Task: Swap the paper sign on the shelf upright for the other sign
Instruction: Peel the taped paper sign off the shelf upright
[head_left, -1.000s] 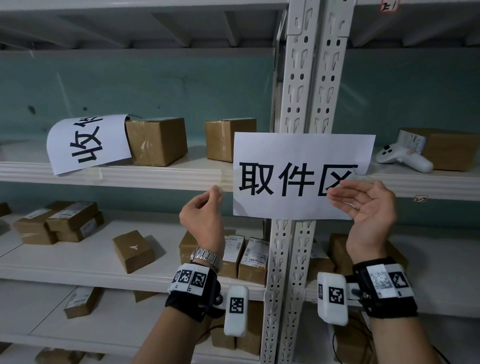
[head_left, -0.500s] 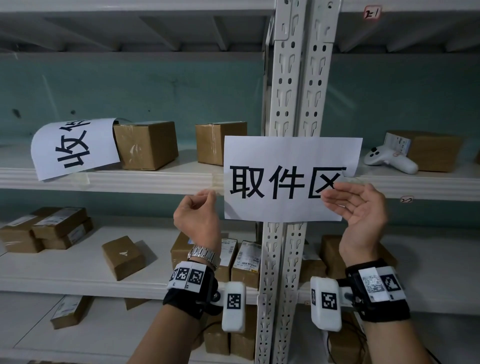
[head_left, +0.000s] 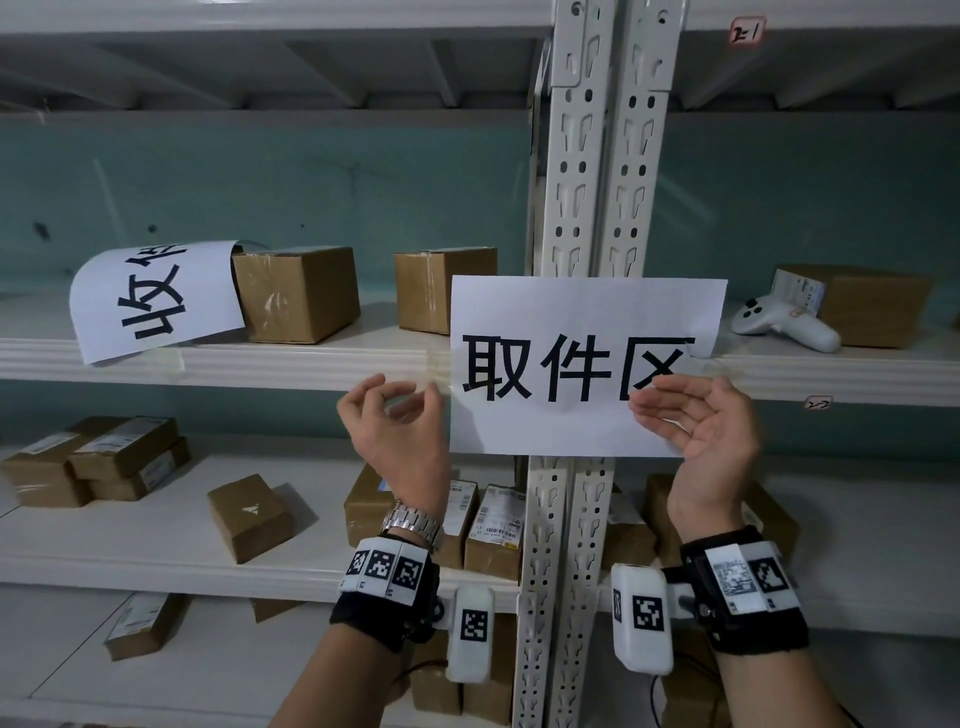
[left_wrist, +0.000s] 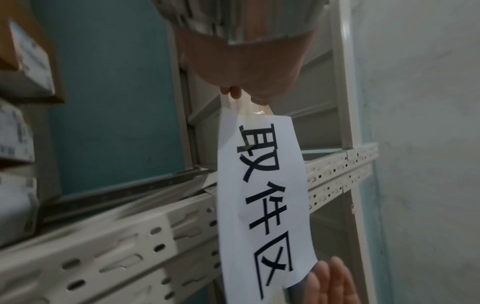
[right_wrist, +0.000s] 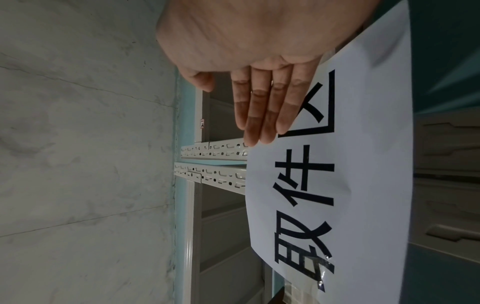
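A white paper sign (head_left: 582, 364) with three black characters hangs in front of the perforated shelf upright (head_left: 597, 182). My left hand (head_left: 410, 402) is at its left edge. In the left wrist view the left hand (left_wrist: 241, 96) pinches a clear tape strip (left_wrist: 253, 110) stuck to that end of the sign (left_wrist: 262, 205). My right hand (head_left: 675, 410) lays straight fingers (right_wrist: 259, 115) against the right end of the sign (right_wrist: 337, 185), thumb apart. The other sign (head_left: 156, 296) lies curled over a box at the left of the shelf.
Cardboard boxes (head_left: 298, 293) (head_left: 441, 288) stand on the shelf board (head_left: 260, 361) behind the sign. A white controller (head_left: 779, 325) lies at the right beside another box (head_left: 872, 306). More parcels (head_left: 249, 514) sit on the lower shelves.
The sign and both hands stay almost where they were against the upright. My left fingers have spread a little while still pinching at the left edge.
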